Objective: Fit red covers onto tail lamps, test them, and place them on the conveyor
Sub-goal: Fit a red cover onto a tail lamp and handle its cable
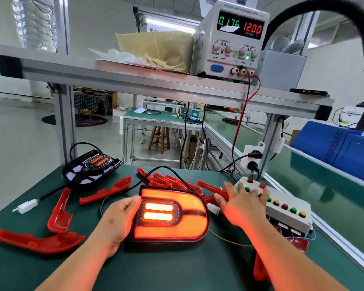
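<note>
Lit tail lamp (170,217) flat on table (177,269), centre front: D-shaped, red cover on, glowing orange-red, two bright bars in middle, black cable off top edge. Gripped at left edge by left hand (118,219). Unlit tail lamp (91,168) far left, black, uncovered, tilted. Loose red covers (60,208) scattered left; pile of covers (156,179) just behind lit lamp. Conveyor (324,196) along right, green belt.

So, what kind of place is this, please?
Most likely an assembly and test station on a small factory line. A bench power supply stands on the shelf, a tail lamp glows on the green table among loose red covers, and a conveyor runs along the right.
</note>
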Tool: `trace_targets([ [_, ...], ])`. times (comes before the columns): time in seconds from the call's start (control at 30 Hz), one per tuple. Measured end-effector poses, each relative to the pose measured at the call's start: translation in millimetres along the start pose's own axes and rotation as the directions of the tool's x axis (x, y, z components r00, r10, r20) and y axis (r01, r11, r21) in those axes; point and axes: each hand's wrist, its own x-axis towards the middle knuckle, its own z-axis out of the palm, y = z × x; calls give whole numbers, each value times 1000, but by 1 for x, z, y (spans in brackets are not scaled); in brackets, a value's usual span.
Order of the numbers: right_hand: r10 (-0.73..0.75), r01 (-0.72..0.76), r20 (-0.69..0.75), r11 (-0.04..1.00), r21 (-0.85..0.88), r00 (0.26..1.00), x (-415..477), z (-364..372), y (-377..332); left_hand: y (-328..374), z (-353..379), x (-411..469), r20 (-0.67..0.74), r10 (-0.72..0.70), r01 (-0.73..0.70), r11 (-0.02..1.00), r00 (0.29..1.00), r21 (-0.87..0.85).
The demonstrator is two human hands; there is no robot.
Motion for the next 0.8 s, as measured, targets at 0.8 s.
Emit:
trace_targets([
  [0.8,-89,90,101,996,-3,991,0,-2,8,-6,-4,5,59,2,-3,1000,998,19],
])
